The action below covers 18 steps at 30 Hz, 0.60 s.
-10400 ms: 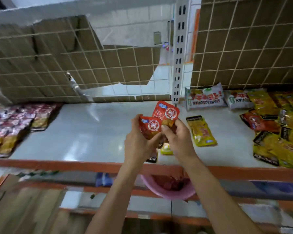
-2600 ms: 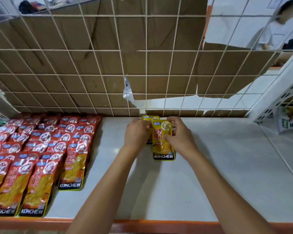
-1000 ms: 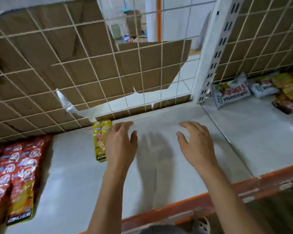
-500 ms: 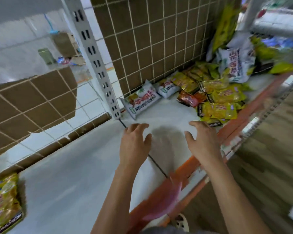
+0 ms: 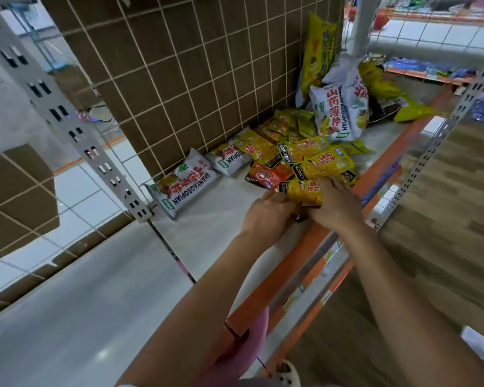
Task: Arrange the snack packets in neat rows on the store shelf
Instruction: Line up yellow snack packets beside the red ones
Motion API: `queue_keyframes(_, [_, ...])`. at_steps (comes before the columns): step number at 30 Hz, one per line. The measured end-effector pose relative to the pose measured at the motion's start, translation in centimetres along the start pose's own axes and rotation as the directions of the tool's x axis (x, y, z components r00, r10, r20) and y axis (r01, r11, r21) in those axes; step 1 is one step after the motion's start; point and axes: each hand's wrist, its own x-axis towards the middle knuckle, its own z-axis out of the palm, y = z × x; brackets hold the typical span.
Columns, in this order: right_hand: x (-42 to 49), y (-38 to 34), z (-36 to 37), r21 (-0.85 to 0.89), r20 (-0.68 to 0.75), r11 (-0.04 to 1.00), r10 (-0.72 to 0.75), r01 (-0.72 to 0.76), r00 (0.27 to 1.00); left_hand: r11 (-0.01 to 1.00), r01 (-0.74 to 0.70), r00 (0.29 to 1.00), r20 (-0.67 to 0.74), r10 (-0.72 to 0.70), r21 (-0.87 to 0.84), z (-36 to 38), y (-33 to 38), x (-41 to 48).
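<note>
Landmark: the white slotted steel upright post (image 5: 67, 118), splitting the white shelf board (image 5: 221, 227) into two bays.
Packets: and there they were, a loose heap of yellow and orange foil snack packets (image 5: 313, 160), right of the post at the board's front edge, jumbled, no rows yet.
Left hand (image 5: 266, 212): in at the heap's post-side edge, fingertips hidden behind a crinkled yellow foil packet (image 5: 305, 192); grip impossible to call.
Right hand (image 5: 334, 206): on the side away from the post, fingers stretched flat over that same packet, touching it.
Why: hands bracketed one packet, likely to work it free.
Container: a pink plastic basin (image 5: 243, 356), below the post, under the left forearm; contents hidden.
</note>
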Motion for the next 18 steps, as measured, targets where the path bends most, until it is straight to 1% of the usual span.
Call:
queue_keyframes(2, [0.1,-0.1,-0.3,-0.032,-0.017,0.999,0.005,-0.005,1.000,1.000,-0.023,1.000,-0.012,0.023,-0.007,0.1,-0.1,0.3])
queue_keyframes(6, [-0.1,-0.4,-0.2,-0.114,-0.040,0.994,0.002,-0.006,0.999,0.998,-0.043,0.995,-0.090,0.040,-0.035,0.7,-0.3,0.6])
queue_keyframes(9, [-0.4,-1.0,0.2,-0.164,-0.119,0.986,0.015,-0.034,0.993,0.998,-0.043,0.990,-0.139,0.038,-0.035,0.5,-0.3,0.6])
queue_keyframes(12, [-0.6,-1.2,-0.2,-0.128,-0.210,0.992,-0.009,-0.019,0.978,0.998,0.034,0.997,-0.065,-0.030,0.060,0.2,0.1,0.9])
queue_keyframes(14, [-0.6,-0.8,-0.7,-0.106,-0.212,0.994,-0.034,0.012,0.977,0.994,0.067,0.998,-0.008,-0.067,0.083,0.0,0.0,1.3])
queue_keyframes(16, [-1.0,-0.6,-1.1,-0.030,-0.205,0.999,-0.030,0.024,0.978,0.994,0.078,0.994,0.067,-0.083,0.072,0.0,-0.4,1.6])
queue_keyframes(18, [-1.8,-0.7,-1.4,0.088,-0.208,0.996,0.001,0.018,0.978,0.994,0.092,0.986,0.131,-0.099,0.066,0.0,-0.7,1.7])
